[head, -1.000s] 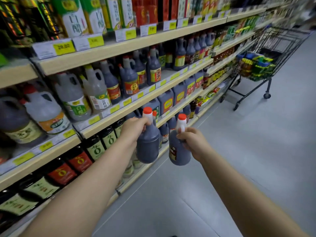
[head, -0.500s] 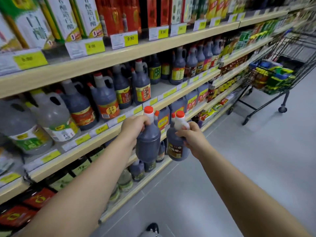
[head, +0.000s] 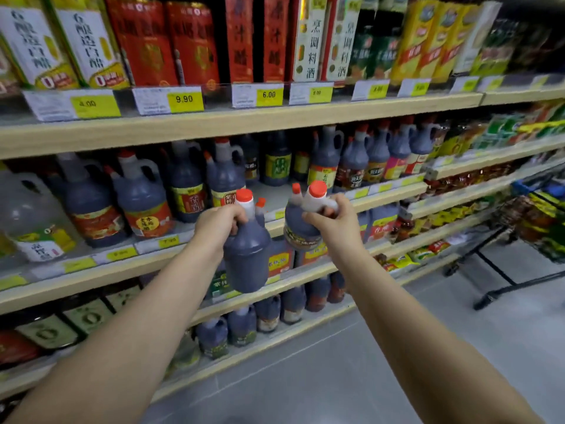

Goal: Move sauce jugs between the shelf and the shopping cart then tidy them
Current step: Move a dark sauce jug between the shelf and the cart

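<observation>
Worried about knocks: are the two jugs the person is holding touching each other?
Apart. The head view shows a strip of shelf edge between the left jug and the right jug.

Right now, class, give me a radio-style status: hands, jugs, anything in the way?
Left hand grips left jug by its handle; right hand grips right jug. Both in the air before the shelf. Bare shelf spot behind them, nothing blocking.

Price tags (head: pixel 185 99): 9.90, 6.00
</observation>
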### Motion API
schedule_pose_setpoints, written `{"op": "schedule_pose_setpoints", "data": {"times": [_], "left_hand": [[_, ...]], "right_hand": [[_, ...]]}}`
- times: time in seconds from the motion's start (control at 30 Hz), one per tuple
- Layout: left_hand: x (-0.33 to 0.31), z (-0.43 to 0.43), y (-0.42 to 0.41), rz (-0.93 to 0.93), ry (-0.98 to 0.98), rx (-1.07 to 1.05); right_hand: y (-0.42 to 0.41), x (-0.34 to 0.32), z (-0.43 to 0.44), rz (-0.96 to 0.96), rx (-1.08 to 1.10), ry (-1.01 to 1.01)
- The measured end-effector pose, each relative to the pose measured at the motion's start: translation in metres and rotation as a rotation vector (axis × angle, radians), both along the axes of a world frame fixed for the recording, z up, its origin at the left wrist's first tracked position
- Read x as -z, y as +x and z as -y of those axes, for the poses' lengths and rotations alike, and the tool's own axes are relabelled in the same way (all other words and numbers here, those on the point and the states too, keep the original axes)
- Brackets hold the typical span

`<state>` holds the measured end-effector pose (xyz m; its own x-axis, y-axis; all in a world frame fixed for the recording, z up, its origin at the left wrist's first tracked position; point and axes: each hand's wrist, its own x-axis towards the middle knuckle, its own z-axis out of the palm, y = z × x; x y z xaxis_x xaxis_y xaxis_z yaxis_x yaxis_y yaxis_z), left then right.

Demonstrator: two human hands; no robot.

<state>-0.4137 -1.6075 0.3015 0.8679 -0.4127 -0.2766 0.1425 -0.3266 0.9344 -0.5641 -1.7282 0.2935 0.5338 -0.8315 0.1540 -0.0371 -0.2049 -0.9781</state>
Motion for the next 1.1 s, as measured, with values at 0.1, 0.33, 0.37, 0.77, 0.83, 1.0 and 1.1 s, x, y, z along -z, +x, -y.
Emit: {"op": "schedule_pose_setpoints", "data": {"times": [0.1,0.33,0.37,0.77,0.83,1.0,1.1], "left_hand": [[-0.002,0.014,-0.007,-0.015,-0.042,-0.121],[0.011,0.044,0.008,0.001,-0.131,-0.148],[0.014,0.048,0.011,-0.001,-0.145,-0.139],[0.033,0.073,0.024,0.036,-0.220,-0.172],[0.036,0.074,0.026,0.007,-0.230,-0.200],[0.040,0.078,0.034,-0.025,-0.237,-0.208],[0.038,0.081,0.041,-0.017,-0.217,-0.190]], "right_hand": [[0.012,-0.008,0.028,0.029,-0.095,-0.072],[0.080,0.004,0.078,0.103,-0.280,-0.251],[0.091,0.008,0.084,0.101,-0.297,-0.267],[0.170,0.055,0.127,0.113,-0.410,-0.120],[0.183,0.060,0.130,0.125,-0.342,-0.108],[0.215,0.069,0.142,0.107,-0.312,-0.039],[0.224,0.075,0.146,0.095,-0.336,-0.042]]}}
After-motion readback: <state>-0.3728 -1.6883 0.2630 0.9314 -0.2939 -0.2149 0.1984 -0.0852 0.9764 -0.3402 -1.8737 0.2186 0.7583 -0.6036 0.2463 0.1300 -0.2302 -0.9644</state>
